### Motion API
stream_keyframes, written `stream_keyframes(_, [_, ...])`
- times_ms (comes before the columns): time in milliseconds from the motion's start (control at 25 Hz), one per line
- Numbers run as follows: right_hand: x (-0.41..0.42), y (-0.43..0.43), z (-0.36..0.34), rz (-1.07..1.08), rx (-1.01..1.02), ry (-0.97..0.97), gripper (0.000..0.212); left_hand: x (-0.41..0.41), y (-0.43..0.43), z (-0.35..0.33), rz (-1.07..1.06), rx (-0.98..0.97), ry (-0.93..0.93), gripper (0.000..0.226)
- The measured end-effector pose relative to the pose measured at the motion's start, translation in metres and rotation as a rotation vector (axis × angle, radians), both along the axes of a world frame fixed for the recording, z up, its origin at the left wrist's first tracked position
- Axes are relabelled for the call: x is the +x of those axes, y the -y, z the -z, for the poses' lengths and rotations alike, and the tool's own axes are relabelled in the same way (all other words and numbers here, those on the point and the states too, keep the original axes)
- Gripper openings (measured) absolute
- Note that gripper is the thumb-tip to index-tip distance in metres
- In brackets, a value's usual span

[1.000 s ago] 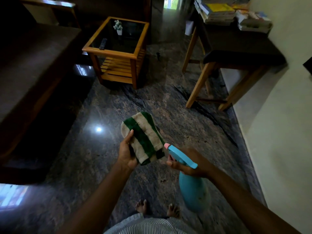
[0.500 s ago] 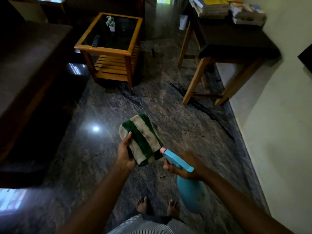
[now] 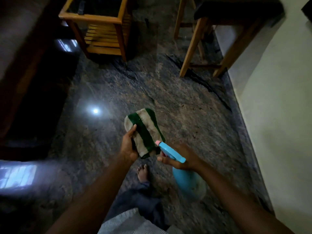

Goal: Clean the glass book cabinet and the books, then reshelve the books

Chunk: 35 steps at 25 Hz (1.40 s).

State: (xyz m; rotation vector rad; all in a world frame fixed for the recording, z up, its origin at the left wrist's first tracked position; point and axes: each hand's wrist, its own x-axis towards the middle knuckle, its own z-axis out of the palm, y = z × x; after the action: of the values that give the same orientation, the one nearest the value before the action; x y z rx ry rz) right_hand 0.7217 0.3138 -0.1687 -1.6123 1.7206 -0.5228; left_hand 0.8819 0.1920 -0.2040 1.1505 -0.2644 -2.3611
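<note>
The left hand point(image 3: 129, 147) is gripping a folded green-and-beige striped cloth point(image 3: 145, 130), thumb lying across it, well on the near side of the wooden glass-topped side table point(image 3: 101, 19). The right hand point(image 3: 184, 159) is clasping a light blue plastic spray bottle point(image 3: 187, 183) (pink nozzle almost touching the cloth) — likewise nearer than that table.

One bare foot point(image 3: 142, 173) stepped forward, side table point(image 3: 94, 19) nearer, view tipped lower
</note>
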Motion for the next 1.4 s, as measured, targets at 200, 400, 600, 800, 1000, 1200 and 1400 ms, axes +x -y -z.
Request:
stream_keyframes(200, [0.041,-0.071,0.054,0.062,-0.155,0.11,0.055,0.068,-0.084,0.04,-0.173,0.058,0.126,0.05])
stream_keyframes(400, [0.101,-0.078,0.119,0.191,-0.005,0.033,0.05,0.168,-0.16,0.079,-0.37,0.231,0.27,0.038])
stream_keyframes(600, [0.164,-0.079,0.237,0.487,0.083,0.165,0.051,0.233,-0.2,0.154,-0.499,0.318,0.351,0.035])
stream_keyframes(800, [0.23,-0.076,0.421,0.482,0.177,0.223,0.028,0.266,-0.196,0.297,-0.514,0.336,0.371,0.028])
stream_keyframes(1000, [0.257,-0.068,0.562,0.299,0.278,0.158,0.031,0.297,-0.189,0.414,-0.507,0.336,0.338,0.028])
stream_keyframes(1200, [0.265,-0.079,0.594,0.193,0.275,0.163,0.043,0.311,-0.193,0.455,-0.507,0.345,0.3,0.028])
stream_keyframes(1400, [0.256,-0.081,0.554,0.162,0.582,0.201,0.056,0.304,-0.195,0.427,-0.497,0.38,0.278,0.03])
